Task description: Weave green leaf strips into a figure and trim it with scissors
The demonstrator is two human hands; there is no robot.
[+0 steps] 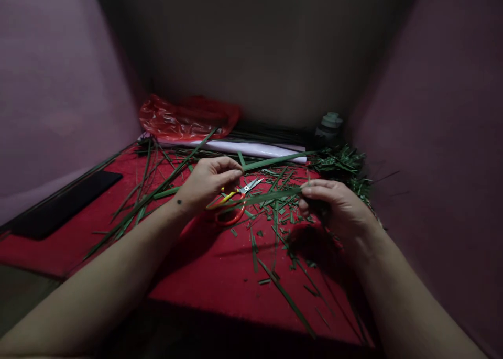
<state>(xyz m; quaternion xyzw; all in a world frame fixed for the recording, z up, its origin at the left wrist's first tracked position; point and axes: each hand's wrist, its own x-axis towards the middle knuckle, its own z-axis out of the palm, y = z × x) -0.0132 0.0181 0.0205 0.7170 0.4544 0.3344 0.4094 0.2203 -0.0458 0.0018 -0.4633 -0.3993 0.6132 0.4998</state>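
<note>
My left hand (210, 183) is closed in a pinch at the end of a long green leaf strip (277, 161), which stretches to the right. Between the thumb and fingers of my right hand (340, 207) is a second green leaf strip (271, 196), pointing left across the table. Scissors with orange and yellow handles (231, 222) lie just below my left hand, their blades slightly apart and partly behind the leaf strip. Small green leaf cuttings (288, 207) are scattered between and under my hands.
A red-covered table (220, 275) stands in a corner between walls. Longer leaf strips (157, 194) lie at the left, near a flat black object (70, 202). Along the back are a red plastic bag (184, 118), a white roll (251, 149), a bottle (330, 126) and dark green foliage (341, 162).
</note>
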